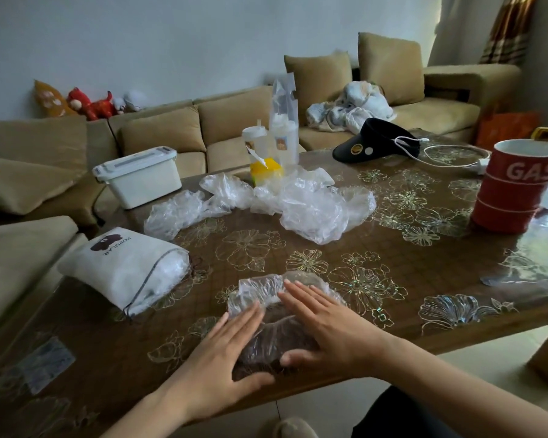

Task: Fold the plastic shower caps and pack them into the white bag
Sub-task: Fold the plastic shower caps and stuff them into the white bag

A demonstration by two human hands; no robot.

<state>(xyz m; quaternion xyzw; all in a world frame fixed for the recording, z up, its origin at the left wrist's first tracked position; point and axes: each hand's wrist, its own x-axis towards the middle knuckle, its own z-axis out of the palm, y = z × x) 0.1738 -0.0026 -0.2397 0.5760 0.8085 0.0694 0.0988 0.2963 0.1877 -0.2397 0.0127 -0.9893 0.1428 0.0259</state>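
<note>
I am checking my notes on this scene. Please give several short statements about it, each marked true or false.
1. The left hand and the right hand press flat on one shower cap. True.
2. The white bag stands upright. False: it lies on its side at the table's left edge.
3. A pile of loose caps lies beyond the hands. True.
4. The red cup lies tipped over. False: it stands upright on the table, at the right.

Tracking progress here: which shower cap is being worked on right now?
The shower cap nearest the camera, pressed flat under the left hand and right hand; the other caps lie crumpled, untouched, farther back.
</note>
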